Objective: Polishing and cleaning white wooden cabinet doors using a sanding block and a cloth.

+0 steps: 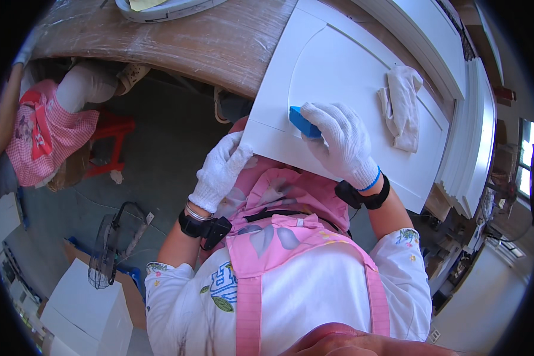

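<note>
A white panel (338,77) with a grooved arch and border lies in front of me, its near left corner jutting past the table edge. My right hand (341,139), in a white knit glove, grips a blue block (303,122) against the panel's face near its left side. My left hand (222,169), also gloved, pinches the panel's near left corner, thumb on top; the fingers beneath are partly hidden. To the right of my right hand, a crumpled whitish cloth (402,110) rests on the panel.
The brown table (178,41) holds a round white object (166,9) at its far side. Stacked white panels (471,136) stand on the right. Another person in a pink checked apron (47,136) sits at left beside a red stool (111,142). A black fan (104,249) stands lower left.
</note>
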The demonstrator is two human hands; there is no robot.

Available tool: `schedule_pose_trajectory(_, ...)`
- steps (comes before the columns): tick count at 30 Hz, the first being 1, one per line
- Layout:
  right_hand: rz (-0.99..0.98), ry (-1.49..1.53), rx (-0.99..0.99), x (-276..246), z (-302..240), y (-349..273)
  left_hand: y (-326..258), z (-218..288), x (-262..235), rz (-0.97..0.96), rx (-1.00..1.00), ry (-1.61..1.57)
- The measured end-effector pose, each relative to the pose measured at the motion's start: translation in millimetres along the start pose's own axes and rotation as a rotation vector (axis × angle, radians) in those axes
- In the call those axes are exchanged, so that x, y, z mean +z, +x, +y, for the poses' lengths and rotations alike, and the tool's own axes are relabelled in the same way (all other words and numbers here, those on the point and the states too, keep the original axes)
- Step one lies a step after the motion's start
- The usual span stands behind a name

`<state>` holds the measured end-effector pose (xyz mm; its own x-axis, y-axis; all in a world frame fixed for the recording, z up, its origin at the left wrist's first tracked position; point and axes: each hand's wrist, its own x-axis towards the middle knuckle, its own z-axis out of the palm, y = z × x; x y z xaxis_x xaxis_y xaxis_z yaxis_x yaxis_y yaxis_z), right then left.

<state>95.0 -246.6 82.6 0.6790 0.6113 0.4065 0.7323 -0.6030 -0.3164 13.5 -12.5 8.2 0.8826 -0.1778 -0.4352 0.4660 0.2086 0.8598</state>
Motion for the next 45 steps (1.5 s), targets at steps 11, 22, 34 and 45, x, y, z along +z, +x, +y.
schedule_pose_trajectory(11, -0.056, -0.032, 0.008, -0.6, 5.1, 12.4, 0.7, -2.7, -1.7, -0.01, 0.016, 0.005)
schedule_pose_trajectory(22, -0.04, -0.037, 0.006, 0.6, 9.5, 18.1, 0.8, 1.2, -2.9, -0.028, -0.042, -0.036)
schedule_pose_trajectory(34, 0.223, 1.463, 1.094, 1.4, 30.1, -5.6, 3.7, -3.3, -5.2, -0.05, -0.004, -0.023)
schedule_pose_trajectory(45, 0.321, 1.728, 1.419, 1.8, 25.6, -1.9, 1.9, -1.0, -5.2, -0.071, -0.01, -0.029)
